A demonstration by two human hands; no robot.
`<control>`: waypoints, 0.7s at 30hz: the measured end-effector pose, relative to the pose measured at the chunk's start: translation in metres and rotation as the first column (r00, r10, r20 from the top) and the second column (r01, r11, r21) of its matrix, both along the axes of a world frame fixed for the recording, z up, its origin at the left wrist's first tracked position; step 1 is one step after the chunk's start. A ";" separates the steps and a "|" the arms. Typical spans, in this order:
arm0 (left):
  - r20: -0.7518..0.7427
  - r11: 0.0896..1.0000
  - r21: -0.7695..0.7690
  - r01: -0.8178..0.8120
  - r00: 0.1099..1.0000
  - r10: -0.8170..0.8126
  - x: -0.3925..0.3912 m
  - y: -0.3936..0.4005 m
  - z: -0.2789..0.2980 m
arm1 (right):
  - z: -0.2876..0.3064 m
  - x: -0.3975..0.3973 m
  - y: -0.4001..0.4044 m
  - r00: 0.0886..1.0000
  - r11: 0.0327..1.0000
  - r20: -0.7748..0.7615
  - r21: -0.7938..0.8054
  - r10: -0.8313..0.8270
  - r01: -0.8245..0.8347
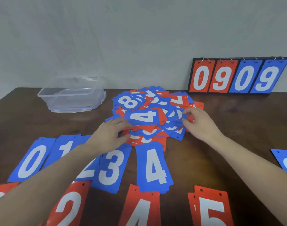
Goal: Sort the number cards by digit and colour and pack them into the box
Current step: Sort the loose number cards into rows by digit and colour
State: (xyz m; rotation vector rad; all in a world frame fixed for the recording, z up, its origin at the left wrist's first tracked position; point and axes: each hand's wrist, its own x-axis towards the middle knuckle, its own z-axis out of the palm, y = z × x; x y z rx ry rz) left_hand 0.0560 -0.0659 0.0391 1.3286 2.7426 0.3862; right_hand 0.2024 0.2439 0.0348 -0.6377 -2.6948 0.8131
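Head view, starting at the far left: the clear box (71, 95) sits on the counter (221, 144) with nothing in it, well apart from the sorted rows near the person. Blue 0 (31, 160), 1, 2 and 3 (112, 168) lie side by side, with red cards below them; the left forearm crosses over the 1 and 2.

The risk, I'd say, is in the heap (152, 115): the cards overlap loosely, so pulling one from under the others could drag neighbours onto the blue 4 stack (153, 167) just below and muddle the sorted piles.

The left hand (110, 136) lies palm down at the heap's near-left edge, its grip closed on the end of a blue 4 card (143, 117), thumb beneath. The right hand (200, 123) reaches in from the right, fingertips pinching a blue card at the heap's right side; which digit, I cannot tell. A scoreboard (237, 77) stands against the wall beyond.
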 end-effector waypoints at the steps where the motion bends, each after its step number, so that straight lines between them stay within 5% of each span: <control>1: 0.017 1.000 0.019 0.000 1.000 0.000 -0.005 0.009 0.000 | 0.000 -0.005 0.007 1.000 1.000 0.006 0.015 -0.004 0.004; 10: 0.205 0.997 0.012 -0.075 0.976 0.071 -0.051 0.061 -0.008 | -0.012 -0.067 0.048 0.992 0.990 0.077 0.099 0.098 -0.105; 15: 0.151 0.998 0.036 -0.051 0.988 0.045 -0.060 0.055 -0.028 | -0.025 -0.079 0.061 0.927 0.948 0.354 0.233 0.126 -0.218; 21: 0.070 0.999 0.044 -0.010 0.998 0.007 -0.061 0.053 -0.038 | -0.020 -0.047 0.060 0.955 0.896 0.295 0.413 0.037 -0.162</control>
